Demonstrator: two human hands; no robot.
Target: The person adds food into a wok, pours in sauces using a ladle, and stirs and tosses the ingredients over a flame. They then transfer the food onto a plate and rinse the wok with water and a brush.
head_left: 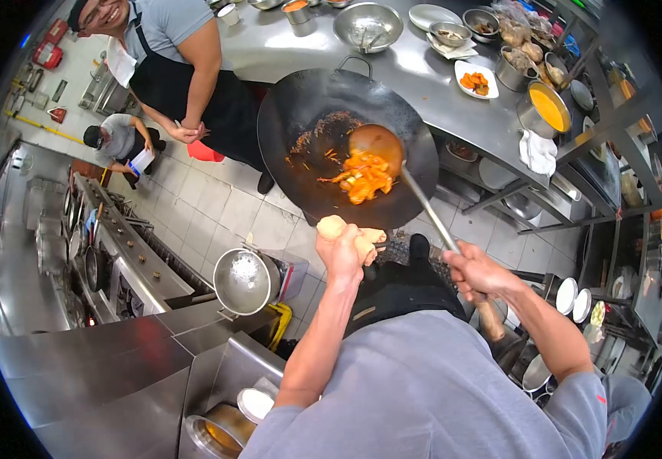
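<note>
A large black wok (293, 145) is held up in front of me, its far loop handle near the edge of the steel table. My left hand (342, 249) is closed round its near side, with a folded peach-coloured cloth (367, 243) in the grip; the handle itself is hidden. In my right hand (472, 269) is a ladle (428, 205) with a metal shaft and wooden grip end. The ladle's bowl rests inside the wok, touching glossy orange food pieces (363, 177). Darker bits and shreds stick to the wok's surface beside them.
Beyond the wok stands a steel table (423, 84) with a mixing bowl (368, 27), a white dish of orange food (476, 80) and a pot of yellow liquid (544, 109). A person in a black apron (185, 107) stands left; another person (120, 141) is farther back. A pot (245, 281) sits lower left.
</note>
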